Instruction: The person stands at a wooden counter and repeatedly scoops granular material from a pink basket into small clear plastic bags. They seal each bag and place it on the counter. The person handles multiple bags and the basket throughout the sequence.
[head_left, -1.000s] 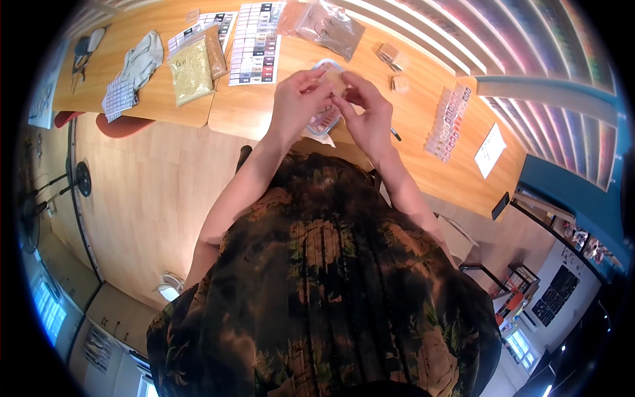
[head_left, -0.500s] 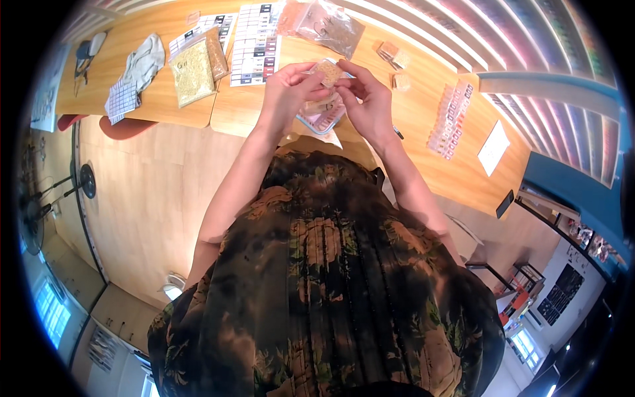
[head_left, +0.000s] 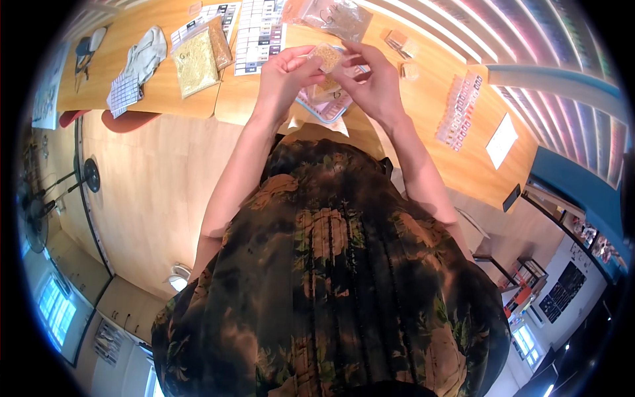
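Note:
Over the near edge of the table, a small clear square box (head_left: 326, 57) of golden beads is held up. My left hand (head_left: 283, 78) grips it from the left, thumb and fingers closed at its side. My right hand (head_left: 374, 83) is at its right side, index finger by the upper corner and thumb by the lower; the exact contact is hard to see. Under both hands lies a shallow tray (head_left: 333, 120) with a blue-white rim. Inside it is another clear box (head_left: 324, 92) with yellowish contents, partly hidden by my hands.
Bags of yellow beads (head_left: 196, 66) and brown beads (head_left: 219, 43) lie left, beside a colour chart (head_left: 260, 40). A marked clear bag (head_left: 337, 20) lies at the back. Small boxes (head_left: 401, 44), sample strips (head_left: 458, 109) and a white card (head_left: 501, 141) lie right. A grey cloth (head_left: 147, 56) is far left.
My hands and the box have shifted slightly up in the picture. My right hand's fingers have spread wider at the box, uncovering more of the tray's contents. The whole view has turned a little.

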A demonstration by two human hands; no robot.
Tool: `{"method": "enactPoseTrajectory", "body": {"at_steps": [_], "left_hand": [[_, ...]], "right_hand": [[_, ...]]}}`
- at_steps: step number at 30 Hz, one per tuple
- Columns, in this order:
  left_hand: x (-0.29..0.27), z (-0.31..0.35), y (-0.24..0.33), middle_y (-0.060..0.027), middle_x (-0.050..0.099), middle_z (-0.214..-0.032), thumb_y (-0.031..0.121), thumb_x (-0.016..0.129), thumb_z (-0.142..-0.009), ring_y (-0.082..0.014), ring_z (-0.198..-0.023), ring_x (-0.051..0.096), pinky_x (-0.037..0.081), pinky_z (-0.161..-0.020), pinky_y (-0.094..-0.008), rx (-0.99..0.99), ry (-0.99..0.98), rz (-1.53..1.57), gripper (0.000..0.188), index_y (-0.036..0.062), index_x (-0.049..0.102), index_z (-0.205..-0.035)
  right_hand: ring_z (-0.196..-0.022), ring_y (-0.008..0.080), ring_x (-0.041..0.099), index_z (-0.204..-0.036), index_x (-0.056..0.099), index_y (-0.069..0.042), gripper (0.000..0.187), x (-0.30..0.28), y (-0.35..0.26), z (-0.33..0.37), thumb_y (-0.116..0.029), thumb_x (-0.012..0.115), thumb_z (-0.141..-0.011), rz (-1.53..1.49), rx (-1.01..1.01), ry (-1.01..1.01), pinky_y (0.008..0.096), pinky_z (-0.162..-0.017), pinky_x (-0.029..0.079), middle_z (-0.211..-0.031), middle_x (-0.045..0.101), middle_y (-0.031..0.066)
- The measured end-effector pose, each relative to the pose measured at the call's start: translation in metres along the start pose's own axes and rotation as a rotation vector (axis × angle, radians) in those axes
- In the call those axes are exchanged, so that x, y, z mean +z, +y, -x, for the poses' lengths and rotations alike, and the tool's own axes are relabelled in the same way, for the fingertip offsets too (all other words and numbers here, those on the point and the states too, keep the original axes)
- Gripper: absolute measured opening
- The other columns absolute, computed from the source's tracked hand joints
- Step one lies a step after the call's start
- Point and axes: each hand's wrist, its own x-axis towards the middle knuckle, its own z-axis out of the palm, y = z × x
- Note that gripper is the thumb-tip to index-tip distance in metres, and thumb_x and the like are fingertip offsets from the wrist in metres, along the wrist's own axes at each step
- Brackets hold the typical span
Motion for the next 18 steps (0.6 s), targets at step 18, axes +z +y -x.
{"method": "enactPoseTrajectory", "body": {"at_steps": [18], "left_hand": [[0.019, 0.015, -0.008, -0.0123, 0.065, -0.108, -0.009, 0.065, -0.081, -0.0159, -0.092, 0.067, 0.056, -0.082, -0.0276, 0.301, 0.021, -0.400, 0.047, -0.0023, 0.056, -0.127]], "right_hand": [[-0.081, 0.0201, 0.066, -0.109, 0.064, 0.000, 0.046, 0.004, -0.016, 0.009, -0.017, 0.084, -0.071, 0.150, 0.083, 0.001, 0.0317, -0.073, 0.054, -0.090, 0.067, 0.0096]]}}
